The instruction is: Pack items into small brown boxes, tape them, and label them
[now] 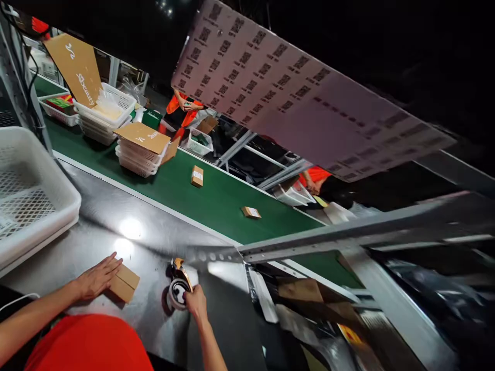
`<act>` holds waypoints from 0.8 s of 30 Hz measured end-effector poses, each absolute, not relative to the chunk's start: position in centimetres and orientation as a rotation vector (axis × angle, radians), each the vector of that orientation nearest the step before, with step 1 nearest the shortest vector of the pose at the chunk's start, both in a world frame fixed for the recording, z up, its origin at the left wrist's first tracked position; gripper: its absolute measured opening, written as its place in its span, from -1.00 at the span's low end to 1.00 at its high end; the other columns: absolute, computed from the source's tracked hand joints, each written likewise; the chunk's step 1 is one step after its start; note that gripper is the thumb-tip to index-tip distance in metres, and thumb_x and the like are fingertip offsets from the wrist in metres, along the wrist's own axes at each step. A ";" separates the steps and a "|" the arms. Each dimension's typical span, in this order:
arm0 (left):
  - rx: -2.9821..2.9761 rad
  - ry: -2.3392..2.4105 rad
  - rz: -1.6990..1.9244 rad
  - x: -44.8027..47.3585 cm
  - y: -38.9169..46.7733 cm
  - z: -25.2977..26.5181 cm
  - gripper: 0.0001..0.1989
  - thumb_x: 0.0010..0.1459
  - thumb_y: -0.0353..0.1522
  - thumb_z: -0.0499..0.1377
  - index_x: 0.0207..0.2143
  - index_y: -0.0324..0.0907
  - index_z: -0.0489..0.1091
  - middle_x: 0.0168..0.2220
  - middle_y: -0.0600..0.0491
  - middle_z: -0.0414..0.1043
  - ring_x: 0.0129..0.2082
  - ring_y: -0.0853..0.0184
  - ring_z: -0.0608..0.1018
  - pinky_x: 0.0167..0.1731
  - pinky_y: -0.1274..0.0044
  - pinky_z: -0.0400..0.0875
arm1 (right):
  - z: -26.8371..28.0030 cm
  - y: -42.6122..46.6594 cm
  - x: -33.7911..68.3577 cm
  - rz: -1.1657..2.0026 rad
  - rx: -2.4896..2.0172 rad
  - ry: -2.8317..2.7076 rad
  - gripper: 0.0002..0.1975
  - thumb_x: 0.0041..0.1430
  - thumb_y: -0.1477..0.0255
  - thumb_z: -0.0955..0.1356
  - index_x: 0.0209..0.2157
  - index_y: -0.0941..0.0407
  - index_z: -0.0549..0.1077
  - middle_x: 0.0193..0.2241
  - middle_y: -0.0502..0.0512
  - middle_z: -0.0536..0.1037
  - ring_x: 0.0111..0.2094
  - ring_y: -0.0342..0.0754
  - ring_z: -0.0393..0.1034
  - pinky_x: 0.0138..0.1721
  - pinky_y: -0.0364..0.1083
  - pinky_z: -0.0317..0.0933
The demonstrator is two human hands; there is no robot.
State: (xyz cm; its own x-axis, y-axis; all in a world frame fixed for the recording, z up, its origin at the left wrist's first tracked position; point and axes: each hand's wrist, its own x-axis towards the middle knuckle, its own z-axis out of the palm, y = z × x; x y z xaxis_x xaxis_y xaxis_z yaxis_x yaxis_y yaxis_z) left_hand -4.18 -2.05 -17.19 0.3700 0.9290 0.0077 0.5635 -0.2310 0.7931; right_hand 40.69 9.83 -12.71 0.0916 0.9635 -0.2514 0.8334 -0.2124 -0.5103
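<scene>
My left hand (96, 278) lies flat on a small brown cardboard box (124, 283) on the steel worktable (116, 226). My right hand (196, 302) grips a tape dispenser (178, 287) with a white roll, resting on the table to the right of the box. The two hands are about a box-length apart.
A white plastic basket (31, 190) stands at the left. Beyond the table runs a green conveyor belt (216, 198) with two small boxes (197, 175) (251, 212) and stacked white baskets (137, 154). Other people in orange (181, 111) work across the belt. A barcode sheet (294, 93) hangs overhead.
</scene>
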 end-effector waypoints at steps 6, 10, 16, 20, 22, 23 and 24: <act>1.838 1.356 0.680 -3.6 -2.3 -16.5 -0.26 0.29 -0.33 0.21 0.51 -0.13 0.33 0.63 -0.10 0.09 0.66 -0.07 0.06 0.60 0.05 0.06 | -13.2 5.3 30.6 0.866 -1.264 -2.292 -0.10 0.02 0.50 0.32 0.46 0.02 0.33 0.24 0.29 0.50 0.18 0.23 0.53 0.24 0.20 0.45; 1.725 1.392 0.719 -3.6 -2.7 -16.0 -0.15 0.15 -0.28 0.26 0.51 -0.18 0.32 0.62 -0.17 0.14 0.63 -0.14 0.13 0.60 0.00 0.05 | -14.2 3.8 26.1 0.640 -0.919 -2.651 -0.04 -0.03 0.58 0.37 0.47 -0.08 0.38 0.18 0.30 0.48 0.06 0.27 0.53 0.09 0.22 0.51; 0.703 1.768 1.136 -0.8 -4.3 -13.8 -0.48 0.25 0.01 0.11 0.03 -0.12 0.59 0.17 -0.21 0.63 0.26 -0.08 0.59 0.33 0.16 0.47 | -16.2 3.5 27.6 0.497 -0.820 -2.624 0.00 0.04 0.60 0.33 0.54 -0.10 0.22 0.20 0.27 0.43 0.07 0.25 0.51 0.06 0.16 0.53; 0.372 1.536 1.024 2.1 -3.6 -12.2 -0.27 0.10 0.28 0.17 -0.12 -0.18 0.59 -0.17 -0.17 0.70 -0.09 -0.04 0.71 -0.14 0.26 0.63 | -16.4 3.5 28.6 0.458 -0.764 -2.580 0.00 0.12 0.61 0.28 0.58 -0.15 0.11 0.24 0.25 0.34 0.03 0.16 0.50 -0.02 0.10 0.55; 0.287 1.458 1.014 2.9 -3.1 -11.9 -0.14 0.04 0.38 0.12 -0.09 -0.19 0.58 -0.21 -0.13 0.70 -0.18 0.04 0.71 -0.24 0.32 0.59 | -15.7 3.6 28.4 0.490 -0.727 -2.568 -0.01 0.14 0.62 0.28 0.57 -0.19 0.12 0.26 0.23 0.31 0.03 0.14 0.51 -0.03 0.09 0.56; 0.261 1.447 1.018 3.1 -2.9 -11.8 -0.12 0.00 0.39 0.12 -0.09 -0.19 0.58 -0.22 -0.11 0.69 -0.21 0.07 0.70 -0.26 0.35 0.57 | -15.2 3.8 28.2 0.524 -0.704 -2.574 -0.01 0.13 0.62 0.28 0.57 -0.22 0.13 0.28 0.22 0.30 0.06 0.15 0.51 0.00 0.11 0.57; 0.249 1.458 1.022 3.1 -2.7 -11.9 -0.13 -0.03 0.39 0.15 -0.12 -0.19 0.58 -0.25 -0.08 0.68 -0.23 0.10 0.69 -0.28 0.38 0.53 | -14.5 3.9 28.1 0.569 -0.682 -2.597 0.01 0.12 0.63 0.30 0.56 -0.24 0.14 0.29 0.21 0.29 0.09 0.17 0.51 0.04 0.14 0.56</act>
